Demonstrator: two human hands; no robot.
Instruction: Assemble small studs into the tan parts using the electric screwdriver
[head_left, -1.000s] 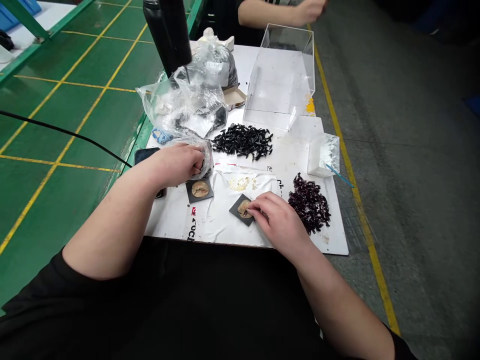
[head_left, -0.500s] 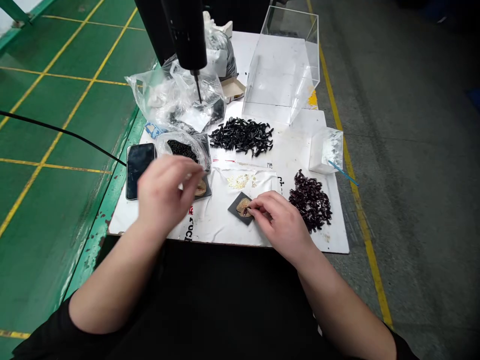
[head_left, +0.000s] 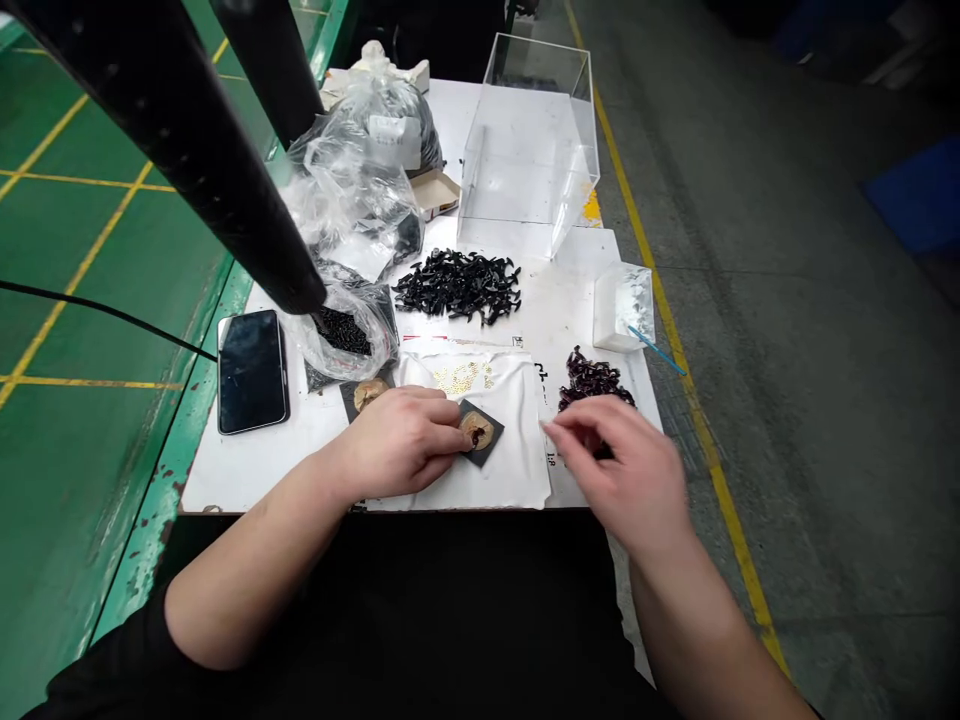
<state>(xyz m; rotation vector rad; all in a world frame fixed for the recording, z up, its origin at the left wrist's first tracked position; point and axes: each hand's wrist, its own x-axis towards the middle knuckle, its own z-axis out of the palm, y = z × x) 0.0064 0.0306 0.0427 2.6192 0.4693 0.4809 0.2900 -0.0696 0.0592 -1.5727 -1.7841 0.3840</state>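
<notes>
A thin dark square tile (head_left: 486,458) lies on white sheeting, with a round tan piece (head_left: 481,428) on it that bears a small dark red part. My left hand (head_left: 401,440) is closed at the tile's left edge, its fingertips against the tan piece. Right of the tile, my right hand (head_left: 634,470) is raised with thumb and forefinger pinched together; anything between the tips is too small to make out. It partly hides a heap of dark red pieces (head_left: 592,378). Behind my left hand, another tan piece (head_left: 370,392) sits on a dark square.
Small gold pieces (head_left: 461,377) and a heap of black pieces (head_left: 461,285) lie mid-table. Around them are a phone (head_left: 253,372), plastic bags (head_left: 360,190), a clear box (head_left: 525,150) and a white container (head_left: 622,308) with a blue stick. A black cylindrical tool (head_left: 247,210) slants in from upper left.
My left hand has come down and right to the tile. My right hand has left the tile and moved right. The view has shifted, and the black tool now appears further left and more slanted.
</notes>
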